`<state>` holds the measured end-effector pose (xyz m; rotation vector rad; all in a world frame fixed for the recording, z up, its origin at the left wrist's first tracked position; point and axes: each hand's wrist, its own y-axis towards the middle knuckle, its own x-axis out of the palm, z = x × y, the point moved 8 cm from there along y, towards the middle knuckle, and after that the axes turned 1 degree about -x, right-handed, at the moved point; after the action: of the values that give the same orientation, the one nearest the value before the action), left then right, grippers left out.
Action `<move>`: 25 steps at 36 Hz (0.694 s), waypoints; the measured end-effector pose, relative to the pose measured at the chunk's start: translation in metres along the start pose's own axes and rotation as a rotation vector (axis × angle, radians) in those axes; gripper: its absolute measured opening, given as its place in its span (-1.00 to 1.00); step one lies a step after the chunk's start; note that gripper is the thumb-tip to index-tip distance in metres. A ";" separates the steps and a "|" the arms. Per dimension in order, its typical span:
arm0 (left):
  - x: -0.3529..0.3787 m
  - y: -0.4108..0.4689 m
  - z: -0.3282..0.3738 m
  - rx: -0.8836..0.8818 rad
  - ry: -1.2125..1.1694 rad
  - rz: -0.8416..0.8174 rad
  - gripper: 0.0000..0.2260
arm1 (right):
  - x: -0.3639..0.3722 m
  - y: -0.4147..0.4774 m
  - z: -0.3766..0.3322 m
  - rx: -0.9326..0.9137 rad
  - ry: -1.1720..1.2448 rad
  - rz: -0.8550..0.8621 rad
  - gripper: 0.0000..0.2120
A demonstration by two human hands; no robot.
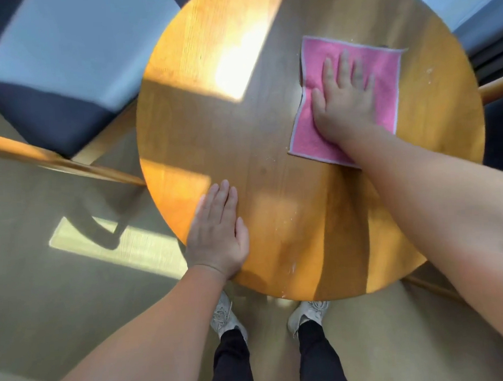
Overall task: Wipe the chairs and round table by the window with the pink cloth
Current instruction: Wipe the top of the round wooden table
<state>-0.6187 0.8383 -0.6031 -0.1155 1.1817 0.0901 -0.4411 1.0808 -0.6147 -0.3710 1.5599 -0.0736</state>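
A round wooden table [271, 149] fills the middle of the head view. The pink cloth [383, 69] lies spread flat on its right far part. My right hand [343, 100] presses flat on the cloth with fingers straight and spread. My left hand [217, 235] rests flat on the table's near left edge, fingers straight and together. A chair [46, 72] with a blue-grey seat cushion and wooden frame stands at the upper left. Small white specks dot the tabletop near the front and right.
A second chair's wooden arm [496, 89] shows at the right edge, past the table. A window frame [485, 30] runs along the top right. My feet in white shoes [307, 314] stand on the beige floor just under the table's near edge.
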 end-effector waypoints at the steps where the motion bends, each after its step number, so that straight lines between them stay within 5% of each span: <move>1: 0.000 0.000 0.000 -0.001 -0.001 -0.001 -0.53 | -0.001 0.002 -0.007 -0.028 -0.005 -0.002 -0.41; 8: -0.001 0.000 0.001 0.005 0.004 -0.004 -0.53 | 0.008 -0.028 -0.037 -0.246 -0.027 0.007 -0.37; 25: -0.012 -0.003 -0.003 -0.009 -0.182 -0.046 -0.52 | 0.072 -0.232 -0.069 -0.418 0.038 -0.054 -0.36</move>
<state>-0.6249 0.8344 -0.5932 -0.1392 0.9962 0.0637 -0.4639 0.8300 -0.6171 -0.7432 1.5993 0.2081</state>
